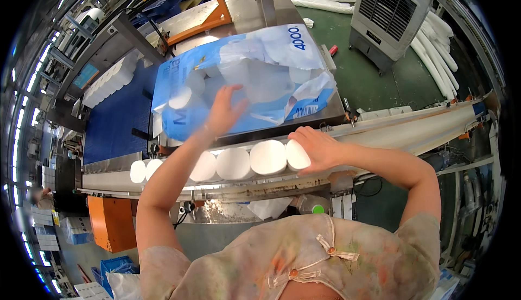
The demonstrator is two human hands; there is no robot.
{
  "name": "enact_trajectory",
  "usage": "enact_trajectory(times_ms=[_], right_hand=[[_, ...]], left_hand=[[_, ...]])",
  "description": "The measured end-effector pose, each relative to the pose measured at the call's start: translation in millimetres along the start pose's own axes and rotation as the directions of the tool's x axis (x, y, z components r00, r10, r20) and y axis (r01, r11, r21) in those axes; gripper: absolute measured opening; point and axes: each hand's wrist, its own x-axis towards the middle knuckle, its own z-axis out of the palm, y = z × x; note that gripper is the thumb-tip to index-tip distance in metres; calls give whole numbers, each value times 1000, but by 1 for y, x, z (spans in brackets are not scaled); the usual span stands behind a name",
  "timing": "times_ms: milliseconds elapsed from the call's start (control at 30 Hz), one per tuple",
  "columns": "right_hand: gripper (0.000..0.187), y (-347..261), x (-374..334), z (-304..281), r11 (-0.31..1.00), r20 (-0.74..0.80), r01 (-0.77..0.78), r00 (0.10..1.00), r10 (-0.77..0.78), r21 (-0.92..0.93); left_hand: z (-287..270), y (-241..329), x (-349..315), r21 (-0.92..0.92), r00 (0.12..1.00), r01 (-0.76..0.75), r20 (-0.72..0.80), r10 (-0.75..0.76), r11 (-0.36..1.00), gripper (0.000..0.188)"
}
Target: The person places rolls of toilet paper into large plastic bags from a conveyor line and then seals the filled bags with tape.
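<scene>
The right hand (320,150) grasps the rightmost white paper roll (296,156) on the conveyor (423,129), presumably light, soft and best held around its sides; the left hand (223,112), empty, is over the torn blue plastic bag (217,55).

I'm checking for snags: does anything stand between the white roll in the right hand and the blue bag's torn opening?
Yes: between the white roll and opening lie the bag's near side and, toward the right, a torn flap. The left hand is farther left.
</scene>
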Motion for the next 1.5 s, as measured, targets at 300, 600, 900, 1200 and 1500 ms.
enact_trajectory(times_ms=[300, 600, 900, 1200, 1500], right_hand=[[47, 110, 106, -48, 660, -126, -724, 687, 716, -202], [65, 182, 171, -54, 564, -341, -826, 531, 776, -4], [71, 15, -26, -132, 877, -515, -448, 801, 306, -176], [74, 65, -182, -100, 871, -71, -483, 876, 478, -89], [61, 62, -86, -107, 967, 192, -254, 951, 242, 36]], left_hand=[[-8, -71, 130, 610, 975, -92, -106, 196, 787, 59], [7, -86, 138, 695, 906, 10, 297, -300, 719, 57], [35, 84, 22, 262, 953, -143, -224, 204, 954, 81], [214, 146, -16, 292, 899, -384, 334, 283, 876, 78], [117, 85, 21, -77, 948, -318, -35, 317, 945, 61]])
